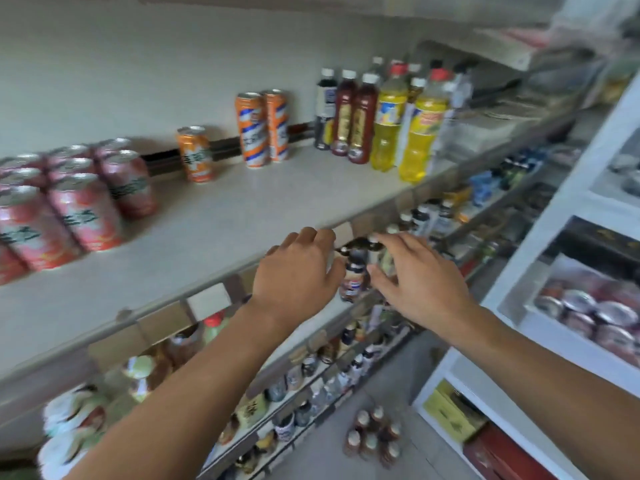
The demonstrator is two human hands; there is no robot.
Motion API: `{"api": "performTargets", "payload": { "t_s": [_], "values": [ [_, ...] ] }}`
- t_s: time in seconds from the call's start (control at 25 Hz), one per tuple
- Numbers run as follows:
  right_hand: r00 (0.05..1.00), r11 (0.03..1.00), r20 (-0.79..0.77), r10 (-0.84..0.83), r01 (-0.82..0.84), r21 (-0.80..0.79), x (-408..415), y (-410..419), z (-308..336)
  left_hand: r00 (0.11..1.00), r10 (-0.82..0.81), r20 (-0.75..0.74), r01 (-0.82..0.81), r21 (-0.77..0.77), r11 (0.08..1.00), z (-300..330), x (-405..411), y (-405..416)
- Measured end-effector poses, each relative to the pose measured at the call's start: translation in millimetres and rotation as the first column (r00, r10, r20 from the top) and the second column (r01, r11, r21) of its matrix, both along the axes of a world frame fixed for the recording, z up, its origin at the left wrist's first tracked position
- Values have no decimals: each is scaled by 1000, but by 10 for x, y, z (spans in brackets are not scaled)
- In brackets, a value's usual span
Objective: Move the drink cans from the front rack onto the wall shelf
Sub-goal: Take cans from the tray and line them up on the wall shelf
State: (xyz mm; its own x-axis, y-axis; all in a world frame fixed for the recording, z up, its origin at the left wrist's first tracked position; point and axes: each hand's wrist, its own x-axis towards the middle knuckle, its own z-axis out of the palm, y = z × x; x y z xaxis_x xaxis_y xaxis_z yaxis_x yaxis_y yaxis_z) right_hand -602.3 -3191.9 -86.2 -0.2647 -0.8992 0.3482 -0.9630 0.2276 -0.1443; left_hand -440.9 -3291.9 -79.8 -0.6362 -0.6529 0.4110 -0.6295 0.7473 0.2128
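Several pink drink cans point(83, 209) stand in rows at the left of the wall shelf point(242, 202). A short orange can point(195, 154) and two tall orange-and-white cans point(263, 128) stand farther back. My left hand point(298, 271) and my right hand point(415, 275) hover just in front of the shelf's front edge, fingers relaxed, holding nothing. Between them small dark bottles point(353, 275) on the lower shelf show through. On the white rack point(519, 271) at the right, a tray holds more pink cans point(595, 320).
Red, yellow and dark bottles point(388, 123) crowd the right end of the wall shelf. Lower shelves hold many small bottles and jars. A pack of bottles point(375, 434) sits on the floor in the narrow aisle between shelf and rack.
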Motion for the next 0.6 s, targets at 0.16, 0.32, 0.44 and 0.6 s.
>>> {"api": "performTargets", "payload": {
  "t_s": [0.16, 0.32, 0.44, 0.6],
  "values": [
    [977, 981, 107, -185, 177, 85, -810, 606, -276, 979, -183, 84, 182, 21, 983, -179, -976, 338],
    [918, 924, 152, -366, 339, 176, -1628, 1184, -498, 925, -362, 116, 356, 70, 932, -349, -2052, 720],
    [858, 872, 181, -481, 448, 196, -2235, 1562, -673, 879, -459, 128, 450, 97, 888, -482, -2847, 1016],
    [764, 801, 240, -599, 565, 200, -2934, 1893, -894, 832, -536, 143, 518, 146, 843, -696, -3699, 1312]
  ]
}}
